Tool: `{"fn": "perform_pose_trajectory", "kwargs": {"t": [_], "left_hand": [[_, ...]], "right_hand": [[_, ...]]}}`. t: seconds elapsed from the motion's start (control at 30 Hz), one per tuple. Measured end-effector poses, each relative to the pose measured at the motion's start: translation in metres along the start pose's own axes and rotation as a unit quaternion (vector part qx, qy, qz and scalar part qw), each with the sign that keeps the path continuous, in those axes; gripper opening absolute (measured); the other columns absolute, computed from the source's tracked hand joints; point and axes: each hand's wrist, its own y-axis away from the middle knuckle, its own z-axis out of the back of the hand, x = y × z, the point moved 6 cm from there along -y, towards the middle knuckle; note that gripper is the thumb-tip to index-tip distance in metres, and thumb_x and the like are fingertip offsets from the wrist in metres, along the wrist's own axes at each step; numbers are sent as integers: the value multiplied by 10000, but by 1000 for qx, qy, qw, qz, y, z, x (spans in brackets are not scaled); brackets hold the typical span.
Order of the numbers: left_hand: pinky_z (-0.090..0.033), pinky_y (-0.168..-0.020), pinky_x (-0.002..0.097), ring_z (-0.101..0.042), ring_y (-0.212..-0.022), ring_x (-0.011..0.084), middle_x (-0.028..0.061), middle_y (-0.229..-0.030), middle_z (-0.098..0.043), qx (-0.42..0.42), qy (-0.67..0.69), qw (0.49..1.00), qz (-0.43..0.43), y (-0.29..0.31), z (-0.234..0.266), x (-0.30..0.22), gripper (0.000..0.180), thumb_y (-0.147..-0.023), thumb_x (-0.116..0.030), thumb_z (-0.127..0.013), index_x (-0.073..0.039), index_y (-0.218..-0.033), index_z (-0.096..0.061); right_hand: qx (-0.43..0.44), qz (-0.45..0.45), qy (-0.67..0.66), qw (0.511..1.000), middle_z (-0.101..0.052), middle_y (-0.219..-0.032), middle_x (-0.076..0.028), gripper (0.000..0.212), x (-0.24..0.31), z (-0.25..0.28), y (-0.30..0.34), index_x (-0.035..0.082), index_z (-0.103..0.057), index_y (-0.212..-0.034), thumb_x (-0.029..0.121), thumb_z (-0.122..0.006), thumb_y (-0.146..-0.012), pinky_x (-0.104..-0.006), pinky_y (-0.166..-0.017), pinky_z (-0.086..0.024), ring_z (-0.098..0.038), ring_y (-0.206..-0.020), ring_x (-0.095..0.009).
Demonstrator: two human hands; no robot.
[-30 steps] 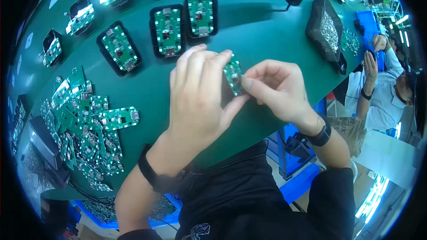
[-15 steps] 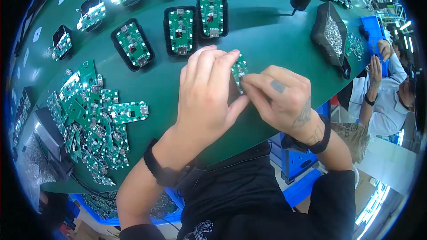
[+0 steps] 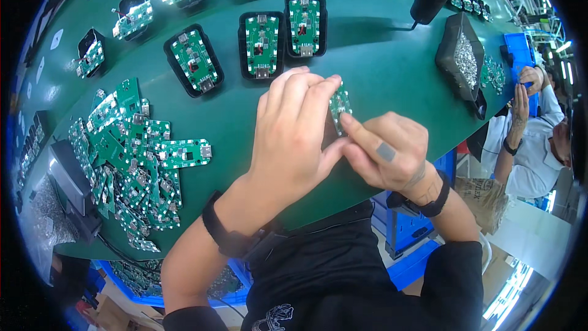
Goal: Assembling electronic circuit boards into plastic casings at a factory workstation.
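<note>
Together, the left hand (image 3: 294, 129) and right hand (image 3: 389, 150) pinch a small green circuit board (image 3: 339, 105). Nearby, black trays (image 3: 262, 45) each hold one board. A dark bin (image 3: 460, 55) holds silvery screws.

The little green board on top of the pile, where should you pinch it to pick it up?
Probably by its two long edges, from above. That circuit board lies flat on the heap, pointing right over the green table, so its free right end is easiest to reach. Both hands are busy.
</note>
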Motion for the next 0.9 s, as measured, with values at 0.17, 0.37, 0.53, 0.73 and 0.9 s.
{"fn": "perform_pose_trajectory", "kwargs": {"t": [0.17, 0.37, 0.53, 0.73, 0.9], "left_hand": [[-462, -1002, 478, -581, -1207, 395, 163, -1203, -620, 4, 2, 1000, 1, -2, 1, 1, 766, -603, -114, -926, -31, -1301, -622], [-451, -1014, 478, -567, -1242, 390, 154, -1241, -610, 29, -2, 1000, 4, 0, 2, 2, 786, -603, -120, -928, -41, -1319, -613], [-448, -1017, 475, -564, -1249, 390, 153, -1251, -606, 34, -7, 999, -3, 2, 2, 5, 772, -646, -178, -944, -42, -1328, -610], [-444, -1028, 478, -563, -1249, 391, 155, -1247, -606, 41, -13, 999, -2, 1, 4, 6, 774, -667, -217, -942, -41, -1342, -607], [-443, -1028, 488, -560, -1246, 395, 158, -1247, -603, 65, -12, 998, -3, -2, 6, 3, 753, -675, -196, -919, -44, -1343, -605]], "right_hand": [[3, 16, 26, 1000, -591, -753, 10, 409, 3, -4, 3, 32, -772, -1137, 154, -852, -755, -283, -520, -464, -557, -581, -138], [-23, -1, -4, 1000, -597, -747, -3, 412, 3, -10, 7, 25, -764, -1145, 147, -841, -759, -285, -516, -473, -573, -574, -143], [-14, -82, -89, 993, -608, -741, -19, 354, -3, -15, 4, 43, -744, -1095, 151, -833, -770, -310, -514, -489, -602, -572, -181], [-12, -57, -120, 991, -658, -788, -31, 434, -12, -11, 7, 44, -711, -1155, 126, -849, -752, -300, -543, -515, -639, -607, -203], [-35, -98, -186, 977, -707, -1055, -121, 564, -26, -2, 5, 25, -677, -1188, 121, -888, -674, -343, -745, -563, -693, -888, -290]]}}
